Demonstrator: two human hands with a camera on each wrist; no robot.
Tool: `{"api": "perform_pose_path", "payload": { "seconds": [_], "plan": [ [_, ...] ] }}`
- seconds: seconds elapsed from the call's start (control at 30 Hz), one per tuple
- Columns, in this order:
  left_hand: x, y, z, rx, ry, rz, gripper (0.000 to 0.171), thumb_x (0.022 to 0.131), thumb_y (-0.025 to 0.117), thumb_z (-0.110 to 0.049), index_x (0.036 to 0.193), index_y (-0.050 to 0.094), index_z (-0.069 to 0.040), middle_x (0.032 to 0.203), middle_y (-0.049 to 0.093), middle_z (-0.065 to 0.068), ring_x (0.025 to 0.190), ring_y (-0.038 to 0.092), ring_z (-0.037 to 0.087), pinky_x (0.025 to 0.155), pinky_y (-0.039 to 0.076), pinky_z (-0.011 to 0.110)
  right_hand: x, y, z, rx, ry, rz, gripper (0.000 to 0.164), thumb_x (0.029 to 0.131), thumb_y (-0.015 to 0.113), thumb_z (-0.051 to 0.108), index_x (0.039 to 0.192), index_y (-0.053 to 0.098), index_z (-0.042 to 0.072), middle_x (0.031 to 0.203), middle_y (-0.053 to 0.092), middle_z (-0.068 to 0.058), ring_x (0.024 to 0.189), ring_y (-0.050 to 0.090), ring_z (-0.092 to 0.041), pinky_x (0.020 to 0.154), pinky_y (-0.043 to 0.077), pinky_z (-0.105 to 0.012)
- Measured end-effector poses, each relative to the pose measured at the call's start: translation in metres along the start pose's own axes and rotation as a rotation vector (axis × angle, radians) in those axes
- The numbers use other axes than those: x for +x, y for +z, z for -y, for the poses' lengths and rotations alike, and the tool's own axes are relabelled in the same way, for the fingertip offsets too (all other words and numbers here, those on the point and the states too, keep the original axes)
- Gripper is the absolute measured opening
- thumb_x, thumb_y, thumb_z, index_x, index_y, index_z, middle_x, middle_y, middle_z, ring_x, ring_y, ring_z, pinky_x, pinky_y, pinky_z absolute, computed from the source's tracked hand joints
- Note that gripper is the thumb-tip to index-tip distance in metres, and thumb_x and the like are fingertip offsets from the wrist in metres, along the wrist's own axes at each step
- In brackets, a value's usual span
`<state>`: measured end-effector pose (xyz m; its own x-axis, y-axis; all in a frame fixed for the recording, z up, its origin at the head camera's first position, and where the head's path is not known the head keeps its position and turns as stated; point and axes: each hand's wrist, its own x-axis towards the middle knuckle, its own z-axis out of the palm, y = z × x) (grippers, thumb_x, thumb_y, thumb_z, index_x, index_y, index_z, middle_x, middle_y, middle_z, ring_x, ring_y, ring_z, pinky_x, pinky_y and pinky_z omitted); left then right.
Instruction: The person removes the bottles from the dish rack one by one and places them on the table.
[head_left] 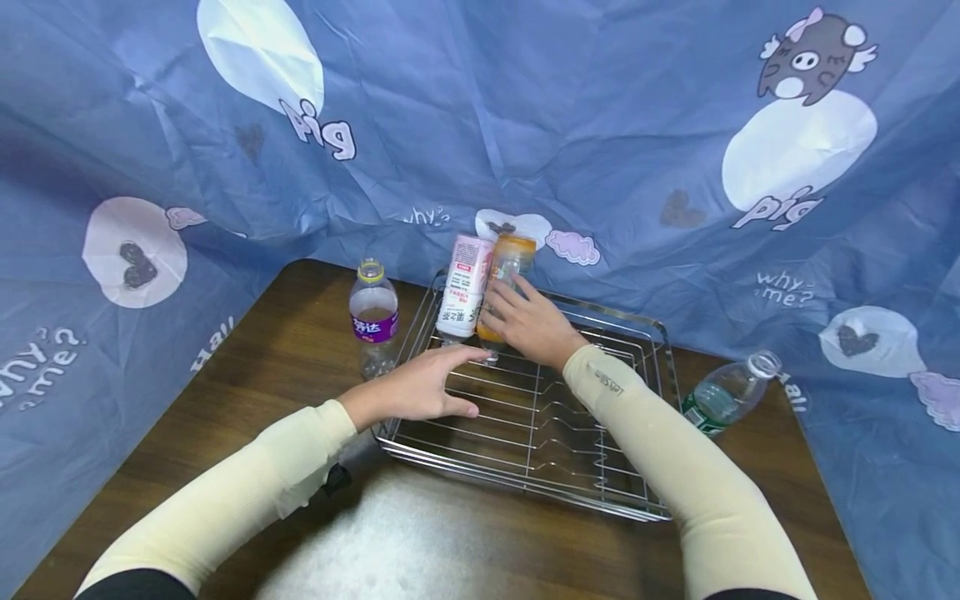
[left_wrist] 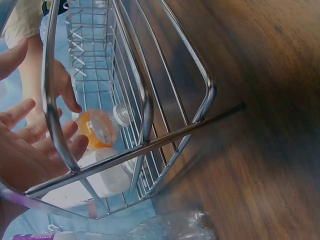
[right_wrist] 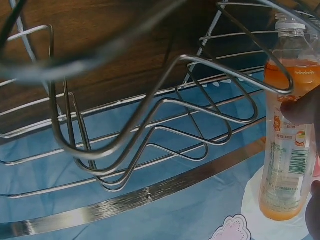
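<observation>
My right hand (head_left: pixel 536 325) holds a clear bottle of orange drink (head_left: pixel 515 247), its fingers and thumb against the sides. The bottle stands neck down, leaning at the back left of a wire dish rack (head_left: pixel 532 417); its capped neck shows in the right wrist view. Beside it a white and pink bottle (head_left: pixel 463 287) also leans neck down in the rack. My left hand (head_left: pixel 420 387) is over the rack's left side, thumb and fingers spread apart with nothing between them, just in front of the two bottles.
A clear bottle with a purple label (head_left: pixel 373 325) stands upright left of the rack. Tilted at the rack's right is a clear bottle with a green label (head_left: pixel 723 396). The rack sits on a dark wooden table (head_left: pixel 450 542), with a blue printed cloth (head_left: pixel 525 125) behind.
</observation>
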<state>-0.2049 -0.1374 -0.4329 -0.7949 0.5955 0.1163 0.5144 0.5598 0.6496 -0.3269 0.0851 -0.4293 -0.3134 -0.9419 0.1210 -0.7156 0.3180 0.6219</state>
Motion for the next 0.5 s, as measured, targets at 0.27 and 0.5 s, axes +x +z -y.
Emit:
{"api": "perform_pose_path", "payload": {
  "seconds": [0.27,0.5],
  "plan": [
    [-0.0011,0.0002,0.001,-0.013,0.016,-0.003,0.08,0.083,0.084,-0.033,0.149,0.047,-0.008,0.15,0.05,0.009,0.139,0.045,0.028,0.117,0.033,0.046,-0.0004,0.0007,0.0008,-0.012,0.002,-0.002,0.036,0.092,0.068,0.012,0.127,0.065,0.016,0.138,0.055,-0.014,0.138,0.042,-0.034,0.118,0.029,-0.054],
    [0.0008,0.0009,-0.0001,-0.018,0.018,-0.007,0.079,0.083,0.084,-0.032,0.149,0.047,-0.009,0.15,0.05,0.009,0.139,0.045,0.028,0.117,0.033,0.047,-0.0032,0.0033,-0.0003,-0.033,0.005,0.026,0.037,0.09,0.07,0.012,0.126,0.064,0.017,0.138,0.054,-0.013,0.139,0.041,-0.034,0.118,0.028,-0.055]
  ]
}}
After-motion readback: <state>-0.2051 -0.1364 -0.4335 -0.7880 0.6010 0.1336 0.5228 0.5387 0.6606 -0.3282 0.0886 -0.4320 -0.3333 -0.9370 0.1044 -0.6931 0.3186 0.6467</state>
